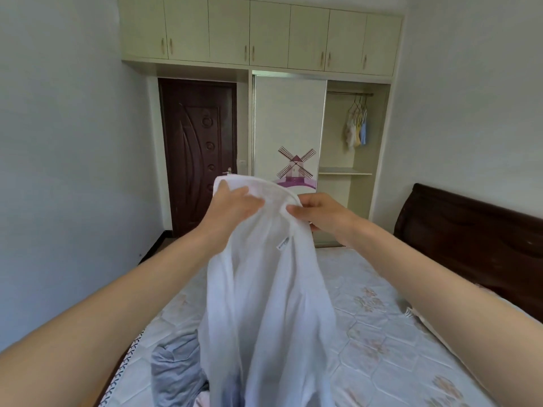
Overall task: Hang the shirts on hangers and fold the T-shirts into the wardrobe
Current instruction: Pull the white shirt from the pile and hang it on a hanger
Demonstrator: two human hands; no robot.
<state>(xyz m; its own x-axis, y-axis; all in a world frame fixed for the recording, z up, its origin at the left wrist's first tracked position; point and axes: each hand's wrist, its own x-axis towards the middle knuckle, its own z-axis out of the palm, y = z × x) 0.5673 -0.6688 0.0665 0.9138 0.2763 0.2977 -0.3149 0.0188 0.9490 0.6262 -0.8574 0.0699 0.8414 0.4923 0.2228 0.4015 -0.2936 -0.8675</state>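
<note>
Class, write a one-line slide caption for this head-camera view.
Both hands, left and right, hold up a white shirt by its collar over the bed, facing the open wardrobe.

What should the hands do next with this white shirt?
Probably carry the white shirt to the open wardrobe for a hanger: both the left hand and right hand grip its collar, and no hanger is in it yet.

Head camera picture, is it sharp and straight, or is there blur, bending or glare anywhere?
Head view: soft even daylight, no hard glare; the wide lens bows the cream overhead cabinets and stretches the forearms; the thin white shirt, held up by the left hand and right hand, lets light through; its lower folds look slightly soft.
</note>
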